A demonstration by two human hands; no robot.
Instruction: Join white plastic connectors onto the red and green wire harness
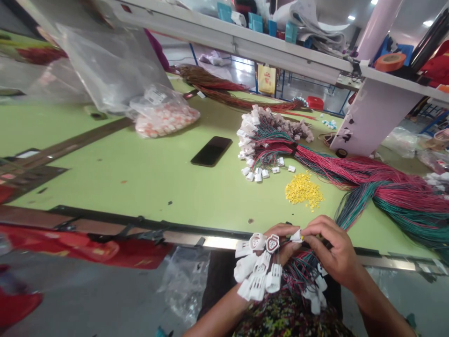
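Over the table's front edge, my left hand is closed round a bundle of wires with white plastic connectors. One white connector sticks up between its fingers. My right hand pinches at that connector's end, where a bit of a small yellow clip shows between thumb and forefinger. Several more white connectors fan out to the left of my left hand. Red, green and black wires hang below both hands, over the lap. Beyond the hands a pile of small yellow clips lies on the table.
A thick bundle of wires with white connectors runs along the right of the green table. A black phone lies mid-table. Behind it sits a clear bag of small orange-white parts. A loaded shelf spans the back.
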